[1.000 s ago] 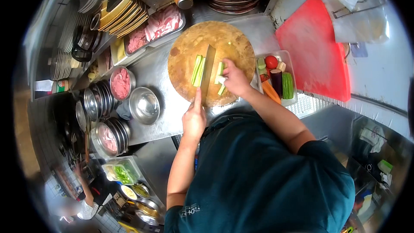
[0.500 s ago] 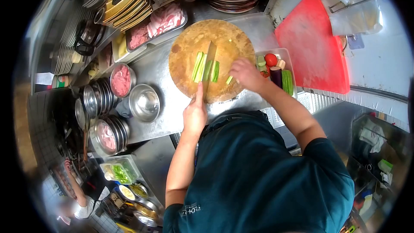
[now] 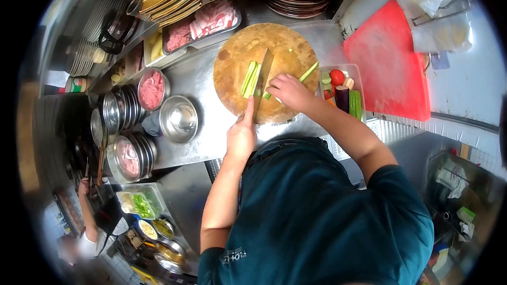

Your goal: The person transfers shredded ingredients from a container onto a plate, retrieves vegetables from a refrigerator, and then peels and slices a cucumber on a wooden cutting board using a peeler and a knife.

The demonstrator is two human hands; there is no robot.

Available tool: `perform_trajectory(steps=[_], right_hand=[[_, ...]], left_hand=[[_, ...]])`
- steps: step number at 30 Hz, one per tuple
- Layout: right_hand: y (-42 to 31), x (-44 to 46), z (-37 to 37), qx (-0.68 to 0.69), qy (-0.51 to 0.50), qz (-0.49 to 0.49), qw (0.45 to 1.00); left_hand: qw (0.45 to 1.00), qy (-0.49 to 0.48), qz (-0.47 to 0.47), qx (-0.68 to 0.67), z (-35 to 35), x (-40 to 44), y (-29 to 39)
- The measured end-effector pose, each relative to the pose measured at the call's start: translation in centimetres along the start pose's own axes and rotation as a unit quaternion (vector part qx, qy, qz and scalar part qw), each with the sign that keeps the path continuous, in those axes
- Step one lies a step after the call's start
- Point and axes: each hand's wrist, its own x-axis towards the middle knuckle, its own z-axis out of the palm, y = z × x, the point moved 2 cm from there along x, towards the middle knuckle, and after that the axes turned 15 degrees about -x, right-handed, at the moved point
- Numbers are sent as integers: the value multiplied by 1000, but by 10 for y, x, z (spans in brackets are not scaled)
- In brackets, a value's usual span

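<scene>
A round wooden chopping board (image 3: 232, 89) lies on the steel counter. Pale green vegetable sticks (image 3: 250, 78) lie side by side on it, just left of the upright-held knife (image 3: 265, 70). My left hand (image 3: 242, 136) is closed round the knife's handle, its index finger stretched toward the blade. On the blade's right, my right hand (image 3: 288, 91) has its fingers bent together over a short green piece (image 3: 266, 95), which it partly hides. Beyond its knuckles, a thin green strip (image 3: 309, 72) lies near the board's right edge.
A tub (image 3: 364, 117) of vegetables touches the board's right side, near a red cutting board (image 3: 388, 68). Left are an empty steel bowl (image 3: 178, 119) and a bowl of meat (image 3: 151, 89). A meat tray (image 3: 214, 19) stands behind. A co-worker (image 3: 87, 232) is at lower left.
My right hand has moved left from the board's right side to the pieces beside the knife. A thin green strip now shows near the right edge. My left hand keeps the knife in its grip.
</scene>
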Motion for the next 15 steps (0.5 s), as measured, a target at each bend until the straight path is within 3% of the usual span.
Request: perform_trajectory(steps=[8, 15], right_hand=[[-26, -47, 6, 38, 41, 59, 997], [-30, -33, 12, 37, 82, 70, 993]], left_hand=[[1000, 5, 4, -2, -2, 0, -1], [998, -18, 38, 51, -12, -8, 9]])
